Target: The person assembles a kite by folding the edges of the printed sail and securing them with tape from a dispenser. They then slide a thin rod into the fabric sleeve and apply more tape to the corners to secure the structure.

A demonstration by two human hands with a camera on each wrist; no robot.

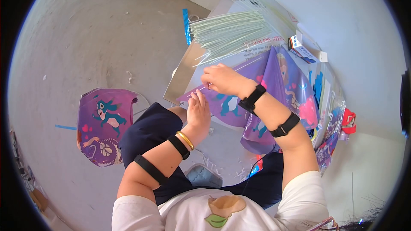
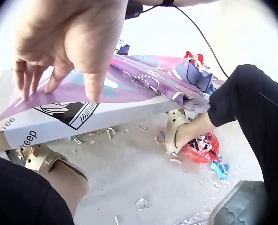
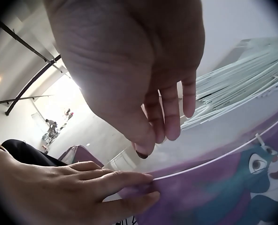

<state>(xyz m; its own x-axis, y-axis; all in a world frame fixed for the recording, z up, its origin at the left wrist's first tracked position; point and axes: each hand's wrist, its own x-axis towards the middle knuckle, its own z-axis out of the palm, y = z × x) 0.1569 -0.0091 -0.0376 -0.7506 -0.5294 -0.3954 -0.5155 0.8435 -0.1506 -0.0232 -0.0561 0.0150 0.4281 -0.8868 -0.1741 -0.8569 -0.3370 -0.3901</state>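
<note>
The left hand [image 1: 198,115] rests straight fingers on the corner of a purple printed sheet [image 2: 125,91], beside the end of a thin white rod [image 3: 200,166] lying along the sheet's edge. In the left wrist view the left hand [image 2: 73,42] points down onto the sheet. Just above the rod, the right hand [image 1: 224,80] hovers with bent fingers. The right wrist view has the right hand [image 3: 129,70] over the left hand [image 3: 78,192], its fingers loosely bent and nothing visible in them; the thumb partly hides the index fingertip.
A bundle of pale rods [image 1: 233,32] lies across the far part of the box [image 2: 129,117]. A small open carton [image 1: 302,47] stands at the right. Another purple printed piece [image 1: 105,126] sits on the floor at the left. White scraps and a red bag [image 2: 202,147] lie below.
</note>
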